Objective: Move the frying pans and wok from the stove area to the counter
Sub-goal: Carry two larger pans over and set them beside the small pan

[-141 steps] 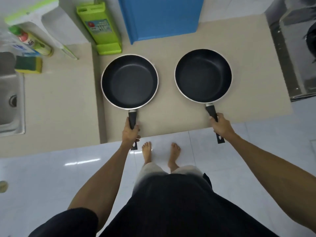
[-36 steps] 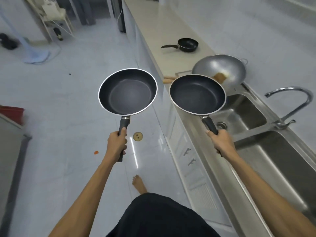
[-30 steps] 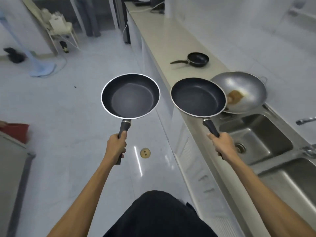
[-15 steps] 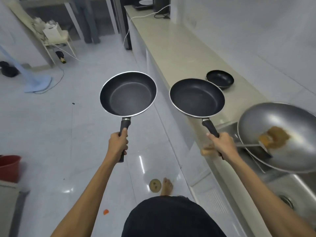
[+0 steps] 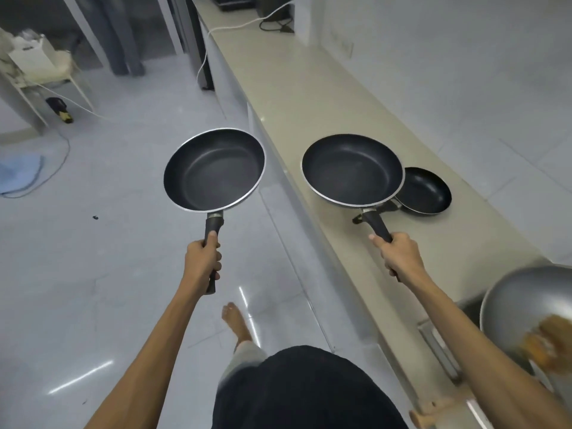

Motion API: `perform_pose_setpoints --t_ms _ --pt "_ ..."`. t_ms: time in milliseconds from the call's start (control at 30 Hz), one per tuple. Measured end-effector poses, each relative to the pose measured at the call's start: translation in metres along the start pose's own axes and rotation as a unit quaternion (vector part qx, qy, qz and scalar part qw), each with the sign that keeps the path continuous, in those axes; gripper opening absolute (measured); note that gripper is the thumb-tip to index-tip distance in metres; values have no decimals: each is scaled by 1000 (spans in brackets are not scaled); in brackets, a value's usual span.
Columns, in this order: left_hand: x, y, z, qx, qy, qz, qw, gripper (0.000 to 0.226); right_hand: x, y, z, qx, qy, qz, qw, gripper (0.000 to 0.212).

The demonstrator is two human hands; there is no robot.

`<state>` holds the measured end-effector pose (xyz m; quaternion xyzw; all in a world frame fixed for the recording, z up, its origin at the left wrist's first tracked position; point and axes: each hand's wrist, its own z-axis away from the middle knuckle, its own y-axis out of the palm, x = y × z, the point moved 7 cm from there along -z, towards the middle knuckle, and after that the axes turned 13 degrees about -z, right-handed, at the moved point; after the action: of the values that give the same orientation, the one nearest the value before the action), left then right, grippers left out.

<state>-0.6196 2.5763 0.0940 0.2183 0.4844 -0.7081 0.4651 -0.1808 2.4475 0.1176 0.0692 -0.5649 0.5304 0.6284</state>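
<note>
We had walked on past the steel wok [image 5: 526,308], now at our right. Our left hand [image 5: 201,258] gripped one black non-stick frying pan [image 5: 214,169] over the floor; our right hand [image 5: 399,257] held its twin [image 5: 352,170] above the beige counter [image 5: 309,88], beside a smaller black pan [image 5: 425,191], so set-down looked near.

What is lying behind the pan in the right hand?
A smaller black pan lies on the counter behind the right-hand pan, which covers its near edge and most of its handle.

Small black frying pan [image 5: 424,191] on beige stone counter [image 5: 312,88], mid-length, toward wall edge; steel wok [image 5: 523,308] at near end.
</note>
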Motion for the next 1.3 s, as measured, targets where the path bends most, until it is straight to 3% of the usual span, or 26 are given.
perform_pose_setpoints --t_ms 200,400,567,933,1300 --pt "-61 -15 -149 42 21 -30 998 43 57 77 -84 -46 40 2 998 45" --pt "-133 -55 -293 94 38 -104 989 41 136 177 -155 -75 85 -70 991 43" --pt "-184 -62 -385 128 59 -159 977 38 160 227 -186 -104 127 -131 978 41" --pt "-282 30 -528 211 109 -200 951 40 185 234 -266 -180 213 -90 956 42" --pt "-394 144 -597 324 188 -262 890 37 197 226 -290 -270 281 -141 910 46"
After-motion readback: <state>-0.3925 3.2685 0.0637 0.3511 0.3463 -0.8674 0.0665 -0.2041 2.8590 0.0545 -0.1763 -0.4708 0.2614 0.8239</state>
